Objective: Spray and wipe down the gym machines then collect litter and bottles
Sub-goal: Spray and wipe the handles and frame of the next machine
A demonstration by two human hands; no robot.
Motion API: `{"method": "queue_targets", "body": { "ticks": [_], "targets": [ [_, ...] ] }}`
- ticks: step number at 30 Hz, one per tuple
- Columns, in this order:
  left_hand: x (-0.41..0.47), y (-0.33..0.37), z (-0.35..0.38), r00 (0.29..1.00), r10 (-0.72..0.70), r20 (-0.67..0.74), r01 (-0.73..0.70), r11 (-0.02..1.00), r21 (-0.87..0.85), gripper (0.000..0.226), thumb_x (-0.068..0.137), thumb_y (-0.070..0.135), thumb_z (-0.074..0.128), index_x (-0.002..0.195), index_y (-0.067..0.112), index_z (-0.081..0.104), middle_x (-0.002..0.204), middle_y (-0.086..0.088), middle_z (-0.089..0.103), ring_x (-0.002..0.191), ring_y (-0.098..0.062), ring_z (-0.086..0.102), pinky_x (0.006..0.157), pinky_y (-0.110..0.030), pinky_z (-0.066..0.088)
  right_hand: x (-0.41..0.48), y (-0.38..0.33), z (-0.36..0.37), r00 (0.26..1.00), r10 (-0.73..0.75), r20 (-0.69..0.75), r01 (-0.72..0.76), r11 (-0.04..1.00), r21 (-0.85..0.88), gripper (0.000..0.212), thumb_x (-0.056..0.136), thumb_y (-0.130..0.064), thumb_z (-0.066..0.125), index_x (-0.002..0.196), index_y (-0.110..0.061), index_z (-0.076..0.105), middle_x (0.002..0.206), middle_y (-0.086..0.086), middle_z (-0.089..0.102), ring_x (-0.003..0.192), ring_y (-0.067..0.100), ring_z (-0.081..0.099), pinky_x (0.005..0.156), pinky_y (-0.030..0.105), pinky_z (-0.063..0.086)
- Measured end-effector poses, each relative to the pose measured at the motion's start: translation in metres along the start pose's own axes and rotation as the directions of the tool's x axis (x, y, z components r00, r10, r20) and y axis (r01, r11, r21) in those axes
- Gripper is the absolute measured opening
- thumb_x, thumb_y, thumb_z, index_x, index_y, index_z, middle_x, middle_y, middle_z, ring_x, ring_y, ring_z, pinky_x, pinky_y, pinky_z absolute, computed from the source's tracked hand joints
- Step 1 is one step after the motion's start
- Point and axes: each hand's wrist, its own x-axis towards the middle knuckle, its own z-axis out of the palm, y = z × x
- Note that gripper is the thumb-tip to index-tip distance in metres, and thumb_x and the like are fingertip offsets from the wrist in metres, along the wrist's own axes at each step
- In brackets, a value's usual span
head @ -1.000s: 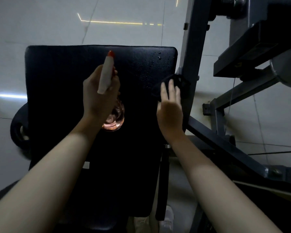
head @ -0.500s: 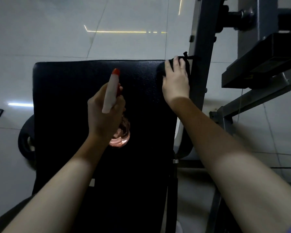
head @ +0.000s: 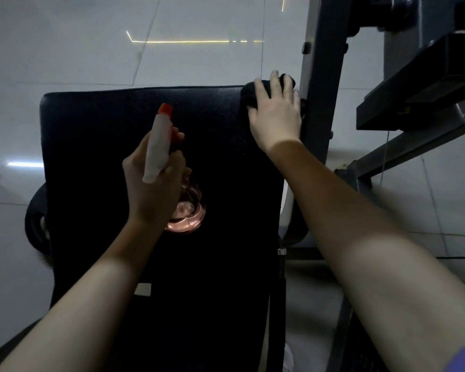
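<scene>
A black padded seat (head: 97, 146) of a gym machine fills the middle of the view. My left hand (head: 153, 189) grips a spray bottle (head: 157, 146) with a white head and red nozzle above the pad; its pinkish clear body (head: 187, 218) shows below my fingers. My right hand (head: 275, 114) presses flat, fingers straight, on a dark cloth (head: 249, 96) at the pad's far right corner, next to the grey upright.
A grey steel upright (head: 322, 84) stands right beside the pad's right edge. More frame bars and a dark plate (head: 419, 92) are at the far right. A black wheel-like part (head: 35, 224) sticks out left of the pad. Light tiled floor (head: 91, 49) lies all around.
My right hand has slid the cloth from the middle of the pad's right edge up to its far right corner. The left hand with the bottle has barely moved.
</scene>
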Motion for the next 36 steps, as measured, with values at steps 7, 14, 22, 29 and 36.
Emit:
{"method": "queue_targets", "body": {
  "ticks": [7,14,22,29,36],
  "targets": [
    [0.003,-0.002,0.000,0.999,0.019,-0.034,-0.019,1.000,-0.012,0.027,0.074,0.011,0.052,0.086,0.031,0.065,0.077,0.016,0.067,0.064,-0.019,0.064,0.058,-0.031,0.054,-0.087,0.015,0.027,0.987,-0.161,-0.007,0.161,0.986,0.031,0.059,0.087,-0.022,0.053,0.142,-0.006,0.039,0.150,0.023,0.028,0.139,0.042,0.024,0.111,0.050,0.024],
    [-0.002,-0.006,-0.004,0.998,0.056,-0.028,-0.056,0.998,-0.010,0.031,0.076,0.006,0.052,0.090,0.030,0.065,0.086,0.008,0.067,0.071,-0.016,0.065,0.064,-0.037,0.057,-0.043,0.020,0.013,0.984,-0.163,0.066,0.168,0.983,-0.078,0.063,0.097,-0.034,0.042,0.151,-0.014,0.014,0.158,0.017,-0.001,0.145,0.034,0.001,0.116,0.042,0.004],
    [-0.002,-0.002,0.000,0.997,0.068,-0.040,-0.068,0.998,-0.007,0.030,0.076,0.004,0.051,0.089,0.026,0.065,0.083,0.011,0.065,0.068,-0.005,0.064,0.061,-0.026,0.056,-0.103,0.002,0.037,0.995,-0.099,0.006,0.099,0.994,-0.046,0.060,0.087,-0.036,0.041,0.137,-0.003,0.047,0.144,0.025,0.039,0.132,0.041,0.038,0.107,0.047,0.033],
    [-0.003,-0.005,0.002,0.995,0.084,-0.053,-0.083,0.996,0.018,0.031,0.074,0.007,0.051,0.092,0.028,0.066,0.085,0.011,0.067,0.066,-0.014,0.065,0.062,-0.031,0.055,-0.047,0.013,0.008,0.987,-0.144,0.069,0.156,0.961,-0.230,0.066,0.096,-0.048,0.035,0.151,-0.021,0.012,0.158,0.012,-0.007,0.145,0.028,-0.009,0.114,0.049,-0.008],
    [0.002,-0.004,0.003,0.999,0.007,-0.052,-0.007,1.000,0.003,0.029,0.074,0.011,0.053,0.095,0.021,0.068,0.087,0.014,0.070,0.072,-0.026,0.068,0.062,-0.032,0.055,-0.119,0.000,0.042,0.938,-0.347,0.028,0.348,0.937,-0.039,0.061,0.081,-0.039,0.040,0.134,-0.011,0.052,0.145,0.010,0.043,0.134,0.030,0.040,0.108,0.046,0.033]
  ]
}}
